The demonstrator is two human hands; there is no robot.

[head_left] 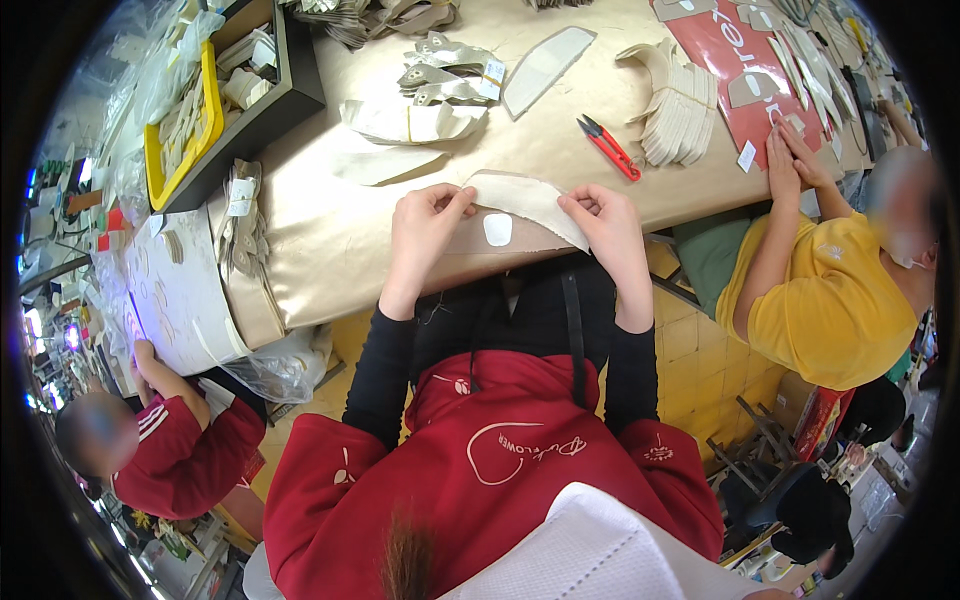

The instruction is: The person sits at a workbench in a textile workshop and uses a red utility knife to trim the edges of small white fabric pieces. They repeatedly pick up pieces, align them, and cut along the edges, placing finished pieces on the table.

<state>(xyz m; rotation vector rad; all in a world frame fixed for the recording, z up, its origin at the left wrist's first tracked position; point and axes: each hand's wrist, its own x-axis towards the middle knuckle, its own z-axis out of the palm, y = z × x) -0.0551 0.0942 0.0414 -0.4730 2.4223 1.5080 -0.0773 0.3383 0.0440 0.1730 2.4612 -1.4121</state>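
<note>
My left hand (436, 218) pinches the left end of a curved cream fabric piece (528, 200) at the table's near edge. The fingers of my right hand (608, 222) are closed on the same piece's right end. Below the cream piece lies a beige fabric piece (468, 238) with a white rounded patch (497, 230); the cream piece covers its upper part. I cannot tell whether the two are joined. Beyond my left hand rests a loose cream piece (385, 165). Red-handled thread snips (612, 150) lie beyond my right hand, blades pointing away.
A fanned stack of curved cream pieces (678, 112) is right of the snips. Tied bundles (450, 70) and a flat curved piece (548, 72) lie farther back. At left stands a black tray (300, 85) with a yellow basket (212, 125). A co-worker's hands (787, 165) rest at right.
</note>
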